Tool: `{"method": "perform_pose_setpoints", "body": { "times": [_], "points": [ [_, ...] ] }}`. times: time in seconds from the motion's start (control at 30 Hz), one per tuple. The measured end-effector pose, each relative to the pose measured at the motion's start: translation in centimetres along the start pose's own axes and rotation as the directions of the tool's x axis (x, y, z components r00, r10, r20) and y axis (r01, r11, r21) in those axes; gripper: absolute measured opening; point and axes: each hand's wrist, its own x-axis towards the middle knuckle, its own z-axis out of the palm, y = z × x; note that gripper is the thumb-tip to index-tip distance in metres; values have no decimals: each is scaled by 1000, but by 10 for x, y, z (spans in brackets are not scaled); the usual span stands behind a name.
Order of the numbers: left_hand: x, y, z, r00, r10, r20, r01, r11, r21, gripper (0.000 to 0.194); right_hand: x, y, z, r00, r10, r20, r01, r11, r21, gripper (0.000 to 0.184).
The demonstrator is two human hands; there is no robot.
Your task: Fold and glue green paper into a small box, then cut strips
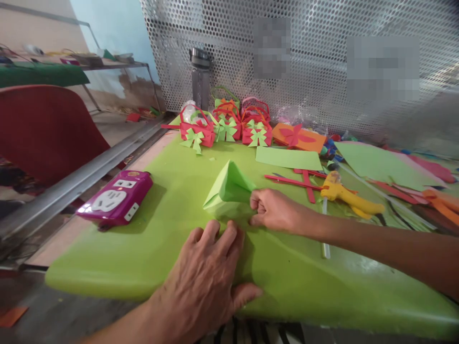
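A folded light green paper sheet (229,188) stands partly raised on the green table cover (143,239) at the centre. My right hand (273,209) pinches the paper's right edge with curled fingers. My left hand (206,274) lies flat, fingers spread, pressing the near part of the paper down onto the cover.
A purple power strip (115,197) lies at the left. A yellow glue gun (346,195) and red paper strips (301,181) lie at the right. Several red paper baskets with green bows (224,125), loose coloured sheets (383,165) and a grey bottle (201,79) stand before a perforated metal screen.
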Motion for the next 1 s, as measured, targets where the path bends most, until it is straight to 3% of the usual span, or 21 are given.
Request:
{"method": "perform_pose_setpoints", "body": {
  "times": [0.33, 0.5, 0.63, 0.8, 1.0],
  "points": [
    [-1, -4, 10, 996, 1, -92, 1, 1000, 23, 61, -11, 4, 4, 991, -54, -119, 49, 998, -41, 7],
    [0, -15, 19, 984, 78, -157, -69, 995, 66, 70, -26, 3, 2, 957, -109, -269, 80, 990, -117, 7],
    [5, -32, 17, 967, 221, -124, -213, 975, 68, 72, -33, 9, -6, 894, -112, -433, 47, 986, -158, 18],
    [22, -48, 1, 948, 316, -31, -317, 948, -30, 58, -28, 21, -7, 872, -92, -480, 16, 987, -160, 46],
    [37, -47, 3, 970, 239, -37, -238, 971, 9, 47, -11, 36, -5, 860, -34, -509, -50, 987, -150, 41]
  ]
}}
